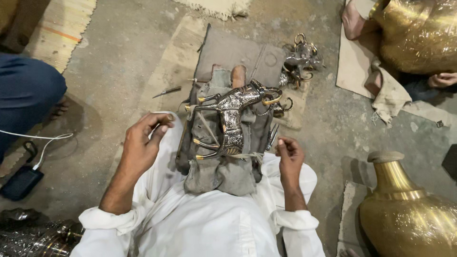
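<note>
Flanking a metal horse figure (233, 121) on grey cloth (214, 173), the left hand (143, 143) and right hand (288, 159) hover apart, fingers loosely curled, gripping nothing visible.

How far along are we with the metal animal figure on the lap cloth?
The animal figure already carries dense silver-and-dark patterning with brass legs and horns, and lies on the grey cloth. Neither the left hand nor the right hand touches it; both hover beside it, fingers curled, any tool too small to tell. More figures lie beyond, their state unclear.
</note>
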